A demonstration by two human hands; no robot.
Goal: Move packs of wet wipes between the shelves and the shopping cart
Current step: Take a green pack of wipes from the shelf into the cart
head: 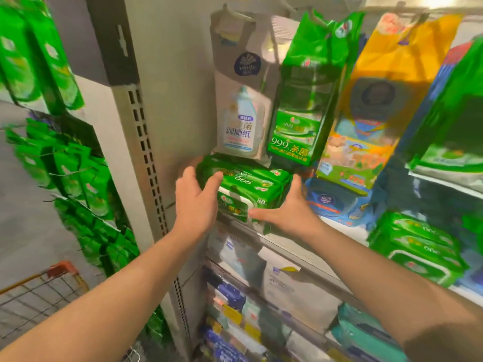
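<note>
A green pack of wet wipes [251, 186] with a white flip lid sits at the left end of a shelf [285, 246], its lid end facing me. My left hand [196, 199] grips its left side, thumb lying over the top. My right hand [285, 207] holds its right side, thumb pressed across the front lower edge. The orange-handled wire shopping cart [44, 288] stands at the lower left, well away from both hands.
Hanging bags crowd above the pack: a white one [240, 100], a green one [303, 105], a yellow one [371, 111]. More green packs [415, 246] lie further right on the shelf. A slotted metal upright [146, 158] borders the left; lower shelves hold mixed packs.
</note>
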